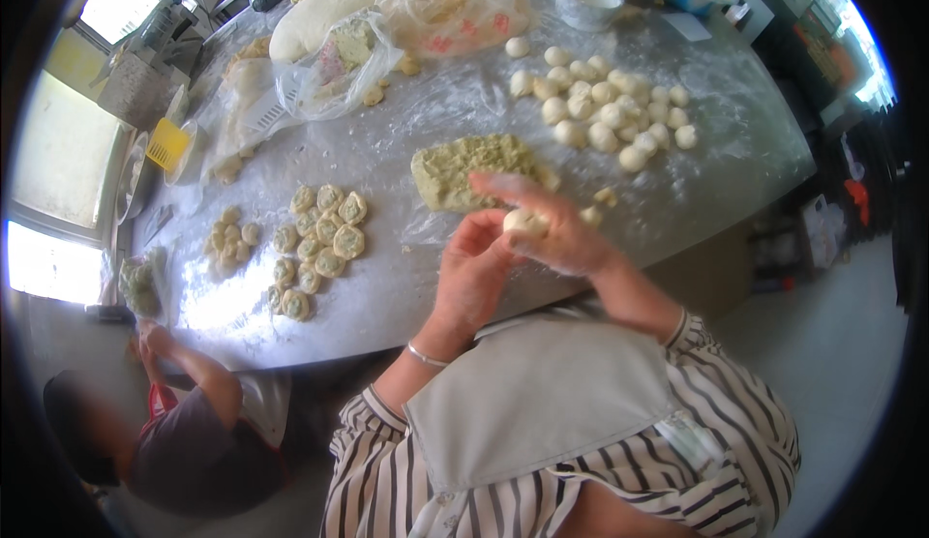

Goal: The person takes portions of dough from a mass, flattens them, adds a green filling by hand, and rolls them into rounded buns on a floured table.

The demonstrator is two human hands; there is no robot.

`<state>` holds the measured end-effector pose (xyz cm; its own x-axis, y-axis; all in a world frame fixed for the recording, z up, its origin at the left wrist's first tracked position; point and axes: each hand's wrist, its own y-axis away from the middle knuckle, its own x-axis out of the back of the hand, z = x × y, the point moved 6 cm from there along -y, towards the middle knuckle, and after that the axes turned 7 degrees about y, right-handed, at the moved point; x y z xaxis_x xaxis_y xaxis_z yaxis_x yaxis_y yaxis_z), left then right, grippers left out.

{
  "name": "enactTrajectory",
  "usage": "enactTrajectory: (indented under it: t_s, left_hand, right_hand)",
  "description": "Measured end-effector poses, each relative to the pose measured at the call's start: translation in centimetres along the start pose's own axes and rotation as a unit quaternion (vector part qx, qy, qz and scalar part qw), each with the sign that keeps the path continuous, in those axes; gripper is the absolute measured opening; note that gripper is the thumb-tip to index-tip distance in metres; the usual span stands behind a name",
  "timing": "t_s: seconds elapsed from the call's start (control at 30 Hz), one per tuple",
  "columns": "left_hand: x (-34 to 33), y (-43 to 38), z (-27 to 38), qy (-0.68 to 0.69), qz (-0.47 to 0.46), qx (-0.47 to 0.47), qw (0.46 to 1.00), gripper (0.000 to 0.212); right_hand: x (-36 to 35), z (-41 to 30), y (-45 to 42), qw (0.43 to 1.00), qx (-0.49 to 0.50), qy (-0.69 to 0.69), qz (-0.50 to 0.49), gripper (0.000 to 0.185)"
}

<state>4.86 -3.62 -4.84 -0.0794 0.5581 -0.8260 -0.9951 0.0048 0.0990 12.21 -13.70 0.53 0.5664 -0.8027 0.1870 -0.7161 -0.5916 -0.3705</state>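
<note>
Both my hands meet around one pale dough ball [525, 224] above the table's front edge. The fingers of my left hand [475, 262] press its left and lower side. My right hand [566, 237] cups it from the right, with its fingers stretched out over a slab of green filling [464, 171]. Just behind my hands, that slab lies on the floured metal table [406, 124]. Small dough scraps [604, 195] sit right of my right hand. To the left stand several round dough pieces with green filling showing on top [326, 229].
Many small dough balls [610, 106] cluster at the back right. Behind lie a long dough mass [326, 12] and plastic bags of filling [348, 48]. A metal bowl [589, 4] stands farther back. At left are a yellow scraper [168, 145], small dough pieces [231, 240] and a co-worker [203, 436].
</note>
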Motion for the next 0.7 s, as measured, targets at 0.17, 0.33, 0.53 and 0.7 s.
enactTrajectory:
  t_s: [0.17, 0.33, 0.53, 0.7]
  left_hand:
    - [0.0, -0.3, -0.2, -0.056, 0.001, 0.003, 0.998, 0.037]
    - [-0.4, -0.1, 0.1, -0.029, 0.004, -0.015, 0.999, 0.045]
    - [-1.3, 0.0, 0.0, -0.010, 0.040, 0.066, 0.997, 0.035]
    - [-1.5, 0.0, 0.4, -0.026, 0.056, 0.038, 0.997, 0.037]
  right_hand:
    - [0.0, 1.7, 0.9, 0.988, -0.125, -0.057, -0.068, 0.037]
    - [-0.5, 0.7, -0.1, 0.937, -0.088, -0.332, 0.057, 0.042]
    - [-0.4, 3.0, 0.5, 0.968, -0.162, -0.171, -0.087, 0.060]
    - [-1.1, 2.0, -0.1, 0.932, -0.154, -0.322, 0.063, 0.062]
